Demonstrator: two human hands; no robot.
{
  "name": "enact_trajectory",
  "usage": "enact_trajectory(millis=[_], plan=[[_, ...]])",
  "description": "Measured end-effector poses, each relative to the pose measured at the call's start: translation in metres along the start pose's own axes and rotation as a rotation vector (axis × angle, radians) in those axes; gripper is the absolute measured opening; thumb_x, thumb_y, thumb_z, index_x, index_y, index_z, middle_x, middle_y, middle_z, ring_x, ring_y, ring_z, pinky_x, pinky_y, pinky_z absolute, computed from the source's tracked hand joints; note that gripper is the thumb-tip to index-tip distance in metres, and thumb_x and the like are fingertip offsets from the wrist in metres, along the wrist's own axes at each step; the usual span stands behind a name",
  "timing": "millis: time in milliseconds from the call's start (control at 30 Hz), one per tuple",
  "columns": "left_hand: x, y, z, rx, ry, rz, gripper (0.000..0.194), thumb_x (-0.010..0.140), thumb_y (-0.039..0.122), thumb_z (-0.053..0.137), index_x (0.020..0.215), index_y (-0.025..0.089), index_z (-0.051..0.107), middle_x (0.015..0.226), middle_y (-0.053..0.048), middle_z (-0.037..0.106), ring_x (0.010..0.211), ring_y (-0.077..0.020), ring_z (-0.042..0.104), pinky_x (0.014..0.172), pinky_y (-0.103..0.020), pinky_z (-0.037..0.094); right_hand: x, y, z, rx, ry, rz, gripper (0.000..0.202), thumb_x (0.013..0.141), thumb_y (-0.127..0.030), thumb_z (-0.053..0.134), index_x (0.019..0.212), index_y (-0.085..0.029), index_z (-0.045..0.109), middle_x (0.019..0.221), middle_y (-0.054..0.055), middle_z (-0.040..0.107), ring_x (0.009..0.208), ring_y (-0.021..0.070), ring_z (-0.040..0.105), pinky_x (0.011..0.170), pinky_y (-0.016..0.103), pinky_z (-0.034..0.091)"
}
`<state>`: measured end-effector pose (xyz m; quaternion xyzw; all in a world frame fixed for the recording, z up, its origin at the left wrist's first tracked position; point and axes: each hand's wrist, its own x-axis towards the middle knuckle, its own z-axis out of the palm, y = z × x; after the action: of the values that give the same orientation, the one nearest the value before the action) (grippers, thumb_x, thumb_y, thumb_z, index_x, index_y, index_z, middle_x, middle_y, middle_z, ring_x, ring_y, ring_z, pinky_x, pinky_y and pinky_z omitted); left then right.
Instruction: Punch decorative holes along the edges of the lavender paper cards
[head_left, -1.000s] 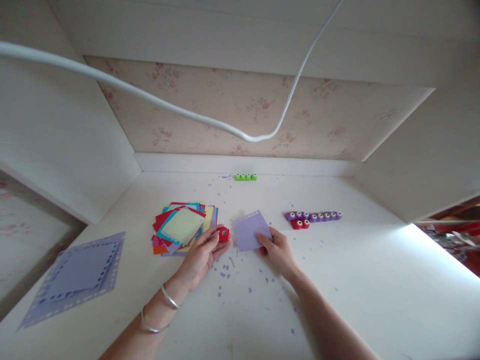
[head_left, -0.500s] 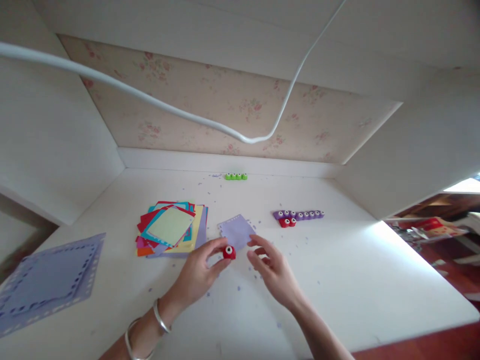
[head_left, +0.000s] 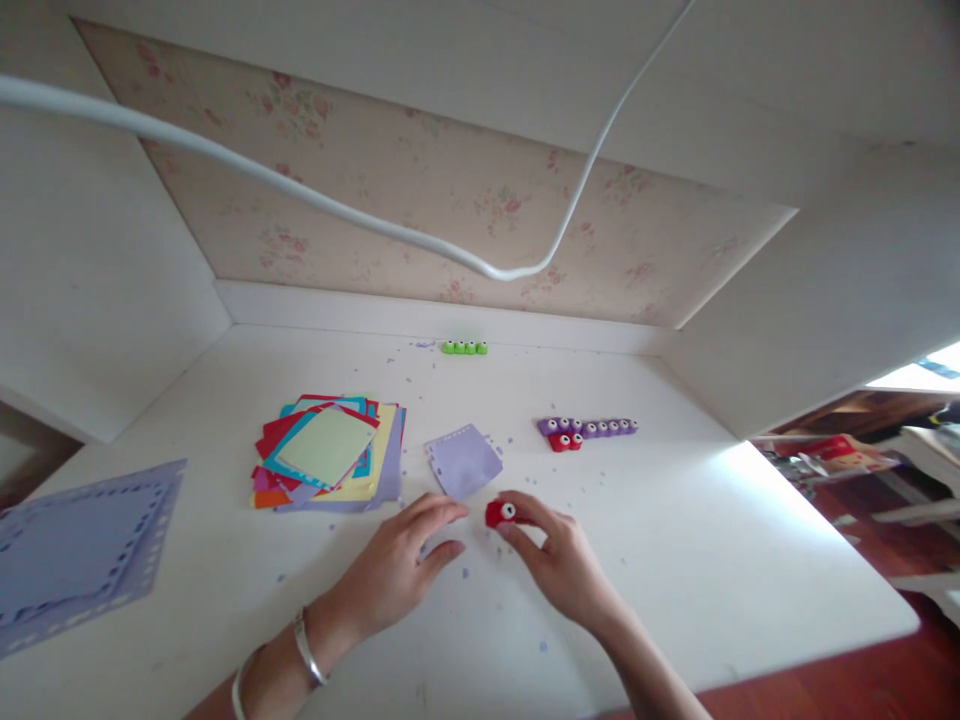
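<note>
Between the thumb and fingers of my right hand [head_left: 559,555] is a small red paper punch [head_left: 495,514] with a round white-and-black top. To its left my left hand [head_left: 409,555] is open, thumb and fingers apart, with nothing between them. Just beyond my hands a light purple paper square [head_left: 466,458] lies on the table, small holes punched along its upper and left edges. Tiny purple paper bits are scattered around it.
A stack of coloured paper [head_left: 330,447] lies left of centre. Larger purple sheets with punched borders [head_left: 75,550] are at far left. Purple punches [head_left: 600,429] and red punches [head_left: 564,441] stand right; green punches [head_left: 465,348] sit by the back wall. A white cable [head_left: 360,225] hangs across above.
The red punch has passed from my left hand to my right hand. My left hand has opened, and the purple square now lies free of both hands.
</note>
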<state>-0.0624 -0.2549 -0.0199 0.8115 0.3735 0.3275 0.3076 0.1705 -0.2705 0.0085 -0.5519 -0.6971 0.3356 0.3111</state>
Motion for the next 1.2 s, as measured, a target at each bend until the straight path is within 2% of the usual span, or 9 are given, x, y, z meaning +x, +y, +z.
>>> enact_trajectory(millis=[100,200,267,367,467,633,767,967,1200], plan=[[0.0,-0.001,0.0,0.178,-0.024,0.062,0.02,0.095,0.021,0.048,0.112,0.022,0.059,0.112,-0.005,0.061,0.104,-0.0176,0.058,0.093,-0.036,0.049,0.0,0.037,-0.035,-0.1,0.177,0.104,0.029,0.091,-0.037,0.051,0.117,-0.024,0.055,0.111,0.006,0.069,0.098,0.0211,0.067,0.081,0.034,0.055],[-0.001,-0.002,0.003,0.295,-0.057,0.108,0.019,0.094,0.016,0.047,0.103,0.021,0.063,0.108,-0.004,0.063,0.101,-0.0191,0.058,0.09,-0.038,0.05,-0.001,0.074,-0.072,-0.365,0.2,0.161,0.032,0.09,-0.04,0.049,0.117,-0.025,0.057,0.111,0.007,0.07,0.095,0.0249,0.068,0.08,0.04,0.055],[-0.001,-0.002,0.006,0.339,-0.064,0.117,0.018,0.092,0.013,0.049,0.1,0.02,0.063,0.109,-0.005,0.063,0.101,-0.0202,0.057,0.089,-0.039,0.05,-0.001,0.093,-0.091,-0.509,0.187,0.108,0.033,0.09,-0.036,0.047,0.118,-0.024,0.059,0.114,0.009,0.069,0.101,0.0263,0.066,0.087,0.043,0.053],[0.0,0.0,0.008,0.395,-0.029,0.094,0.018,0.091,0.013,0.049,0.1,0.02,0.063,0.111,-0.005,0.062,0.101,-0.0214,0.057,0.088,-0.04,0.05,0.002,0.11,-0.106,-0.637,0.197,0.005,0.033,0.091,-0.031,0.042,0.113,-0.023,0.064,0.125,0.01,0.062,0.107,0.0257,0.063,0.088,0.041,0.052],[0.001,-0.001,0.008,0.453,0.047,0.047,0.02,0.093,0.016,0.046,0.105,0.02,0.063,0.113,-0.007,0.061,0.103,-0.0221,0.057,0.089,-0.042,0.05,0.009,0.116,-0.108,-0.705,0.251,-0.023,0.036,0.092,-0.03,0.038,0.106,-0.021,0.07,0.123,0.012,0.06,0.096,0.0233,0.066,0.079,0.036,0.054],[0.002,-0.013,0.008,0.57,0.142,0.017,0.03,0.093,0.023,0.049,0.121,0.017,0.057,0.131,-0.011,0.053,0.124,-0.0264,0.047,0.102,-0.047,0.042,0.018,0.114,-0.097,-0.687,0.359,0.065,0.036,0.092,-0.034,0.04,0.107,-0.022,0.07,0.111,0.009,0.064,0.078,0.0194,0.068,0.068,0.033,0.054],[0.004,-0.018,0.008,0.587,0.105,0.023,0.031,0.094,0.026,0.047,0.122,0.018,0.057,0.134,-0.011,0.053,0.13,-0.0277,0.041,0.107,-0.052,0.036,0.021,0.11,-0.087,-0.639,0.453,0.119,0.033,0.09,-0.041,0.046,0.102,-0.023,0.071,0.114,0.008,0.065,0.076,0.0193,0.069,0.07,0.033,0.053],[0.007,-0.013,0.009,0.519,0.095,0.009,0.027,0.093,0.022,0.048,0.116,0.021,0.06,0.119,-0.008,0.06,0.121,-0.0258,0.05,0.107,-0.053,0.035,0.035,0.116,-0.089,-0.542,0.49,0.144,0.029,0.086,-0.033,0.049,0.108,-0.022,0.065,0.106,0.007,0.069,0.08,0.0207,0.07,0.072,0.033,0.052],[0.007,-0.018,0.014,0.581,0.01,0.029,0.031,0.095,0.027,0.045,0.122,0.019,0.057,0.141,-0.01,0.046,0.136,-0.0287,0.034,0.109,-0.053,0.032,0.051,0.128,-0.098,-0.493,0.473,0.156,0.026,0.083,-0.03,0.051,0.103,-0.022,0.065,0.104,0.007,0.069,0.087,0.0212,0.068,0.076,0.032,0.05]])
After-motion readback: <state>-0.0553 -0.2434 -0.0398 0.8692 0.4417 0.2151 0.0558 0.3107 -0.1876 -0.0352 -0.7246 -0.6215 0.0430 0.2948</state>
